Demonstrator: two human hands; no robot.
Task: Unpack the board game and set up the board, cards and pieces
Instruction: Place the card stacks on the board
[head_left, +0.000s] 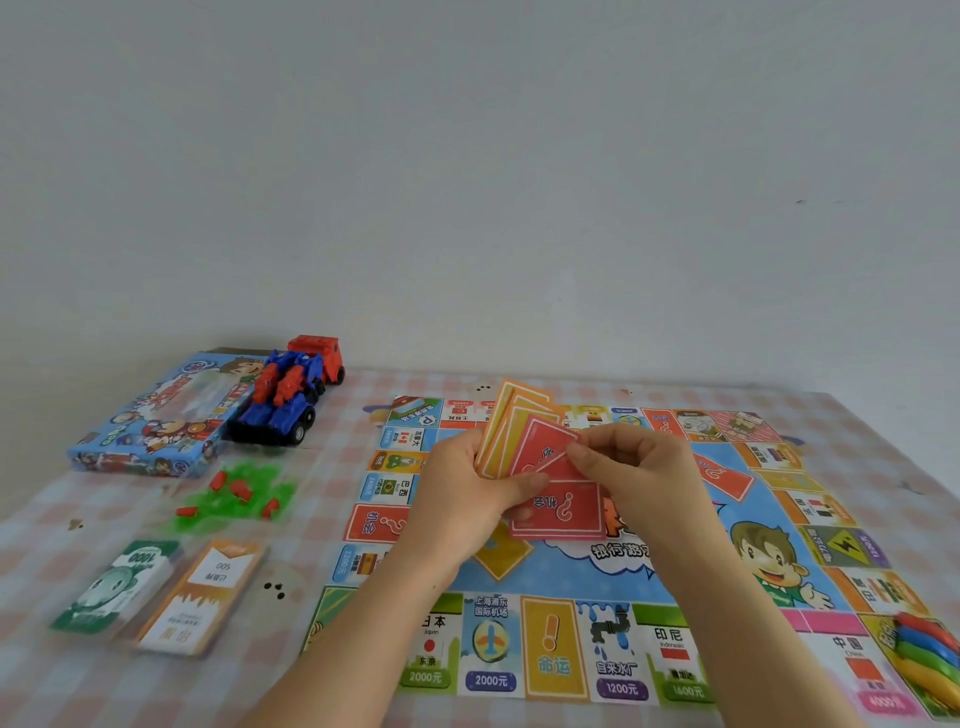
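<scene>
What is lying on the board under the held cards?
A red card stack lies on the board; the left hand and right hand cover its upper edge and corners.

We take this for a home, a play corner rather than a workplace; a pink-checked tablecloth (857, 431) covers the table; a plain pale wall (467, 156) rises at twelve o'clock; at ten o'clock a toy truck (283, 400) stands against a cartoon game box (150, 415); a children's board (571, 577) lies at one o'clock.
</scene>
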